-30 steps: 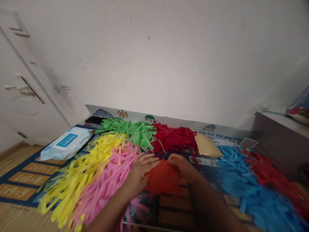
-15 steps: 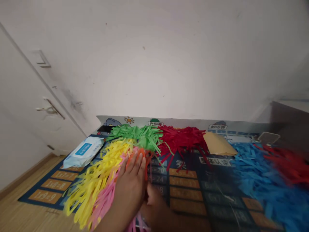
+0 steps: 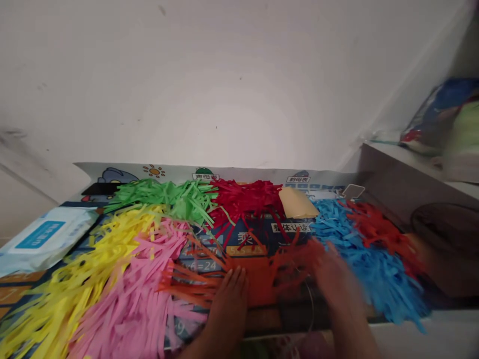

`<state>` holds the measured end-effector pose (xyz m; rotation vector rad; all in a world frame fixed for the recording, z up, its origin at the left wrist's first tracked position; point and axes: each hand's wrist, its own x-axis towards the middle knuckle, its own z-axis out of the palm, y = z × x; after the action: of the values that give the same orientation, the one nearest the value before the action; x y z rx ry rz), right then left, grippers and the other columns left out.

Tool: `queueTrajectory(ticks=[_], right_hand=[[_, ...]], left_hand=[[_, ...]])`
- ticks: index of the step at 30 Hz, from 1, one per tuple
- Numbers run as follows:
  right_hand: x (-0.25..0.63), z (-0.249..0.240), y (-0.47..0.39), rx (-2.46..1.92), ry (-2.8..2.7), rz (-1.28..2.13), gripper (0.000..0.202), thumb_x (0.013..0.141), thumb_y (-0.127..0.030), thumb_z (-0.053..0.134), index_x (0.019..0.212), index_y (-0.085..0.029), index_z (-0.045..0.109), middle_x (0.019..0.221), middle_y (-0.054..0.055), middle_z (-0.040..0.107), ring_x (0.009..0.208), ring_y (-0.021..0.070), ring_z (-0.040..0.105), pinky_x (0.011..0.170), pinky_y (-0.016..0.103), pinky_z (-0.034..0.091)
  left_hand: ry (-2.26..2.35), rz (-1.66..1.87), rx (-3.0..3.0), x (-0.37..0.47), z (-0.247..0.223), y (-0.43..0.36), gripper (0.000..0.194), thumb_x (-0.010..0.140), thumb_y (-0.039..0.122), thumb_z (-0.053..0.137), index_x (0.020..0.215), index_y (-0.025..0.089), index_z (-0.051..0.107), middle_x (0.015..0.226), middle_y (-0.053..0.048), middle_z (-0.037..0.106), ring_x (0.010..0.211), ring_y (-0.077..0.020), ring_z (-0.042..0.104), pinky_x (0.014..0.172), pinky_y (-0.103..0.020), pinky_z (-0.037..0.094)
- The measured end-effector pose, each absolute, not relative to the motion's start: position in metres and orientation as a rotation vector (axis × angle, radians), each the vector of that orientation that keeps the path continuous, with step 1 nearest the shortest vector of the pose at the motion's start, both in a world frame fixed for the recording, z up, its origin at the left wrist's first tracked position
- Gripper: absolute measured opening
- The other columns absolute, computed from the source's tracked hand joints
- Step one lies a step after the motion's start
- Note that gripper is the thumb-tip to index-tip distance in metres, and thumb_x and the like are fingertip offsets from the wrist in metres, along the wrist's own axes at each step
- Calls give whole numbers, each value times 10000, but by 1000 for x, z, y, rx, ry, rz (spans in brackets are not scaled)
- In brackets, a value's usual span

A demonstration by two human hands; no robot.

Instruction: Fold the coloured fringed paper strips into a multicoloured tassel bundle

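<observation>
Centrally, left hand point(image 3: 229, 299) outstretched, flat on orange fringed paper point(image 3: 259, 281); right hand point(image 3: 332, 267) blurred, grip unclear.

Your desk point(image 3: 299, 315), covered by a dark-blue printed chart point(image 3: 204, 265) | your left: wipes pack point(image 3: 48, 237), yellow strips point(image 3: 97, 259), pink strips point(image 3: 142, 284) | back: dark flat object point(image 3: 100, 189), green strips point(image 3: 168, 197), dark-red strips point(image 3: 247, 197), tan packet point(image 3: 297, 203) | middle, before you: orange fringed paper point(image 3: 258, 281) | your right: blue strips point(image 3: 359, 262), red strips point(image 3: 385, 234) touching them

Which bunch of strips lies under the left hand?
The orange bunch, between the pink bunch and the blue bunch; the left hand rests on no other.
</observation>
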<state>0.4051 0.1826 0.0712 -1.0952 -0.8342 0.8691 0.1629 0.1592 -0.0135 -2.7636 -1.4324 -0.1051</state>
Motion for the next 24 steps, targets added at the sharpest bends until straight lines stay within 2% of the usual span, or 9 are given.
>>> queueTrajectory(ticks=[3,6,10,13,17,20,22,24], right_hand=[[400,63,156,-1203,-1092,677,349,917,-359,506,1254,-269,527,1173,70,651,1093,238,605,963,467,465],[356,35,136,-1209,-1711,530,363,776,-214,641,1135,-267,623,1140,48,693,1084,247,623,1061,463,383],[332,3,147,-1396,-2176,457,324,823,-76,484,1033,-238,671,967,33,747,883,197,675,935,417,430],[350,3,167,-1469,-2230,527,234,902,-144,495,904,-265,696,897,-12,752,833,177,669,834,361,416],[360,20,184,-1502,-2266,445,247,955,-213,462,852,-244,684,822,-11,742,731,162,653,761,326,400],[358,32,189,-1367,-2294,309,293,973,-216,419,846,-236,682,785,7,738,693,165,650,741,327,404],[361,32,189,-1196,-2250,176,308,990,-206,377,933,-238,678,860,23,749,772,166,673,797,336,412],[365,27,186,-1065,-2214,59,304,999,-192,360,1011,-244,659,942,26,754,867,158,685,873,342,410]], left_hand=[[-1632,-152,-2760,173,-13,156,431,886,229,480,1284,114,596,1381,-153,546,1272,-284,508,1023,-430,398],[-1746,-176,-2770,177,-7,157,359,913,259,506,1228,152,642,1342,-139,586,1247,-285,530,1010,-448,402],[-1686,-251,-2874,156,2,162,254,877,198,581,1099,209,704,1236,-89,672,1163,-264,585,1007,-448,382],[-1694,-500,-2971,131,14,167,209,846,133,596,934,271,726,1008,-11,744,984,-207,643,920,-379,418],[-1886,-686,-2836,121,34,180,268,787,54,528,911,223,696,855,-27,727,830,-203,640,798,-348,437],[-1854,-627,-2696,123,47,188,243,724,31,535,828,207,667,809,-29,710,835,-237,623,871,-429,389],[-1773,-633,-2631,114,53,187,210,743,43,544,789,214,655,785,-16,706,840,-243,615,926,-476,344],[-1742,-621,-2538,100,59,182,214,770,63,541,830,226,666,826,-21,721,874,-257,613,939,-497,326]])
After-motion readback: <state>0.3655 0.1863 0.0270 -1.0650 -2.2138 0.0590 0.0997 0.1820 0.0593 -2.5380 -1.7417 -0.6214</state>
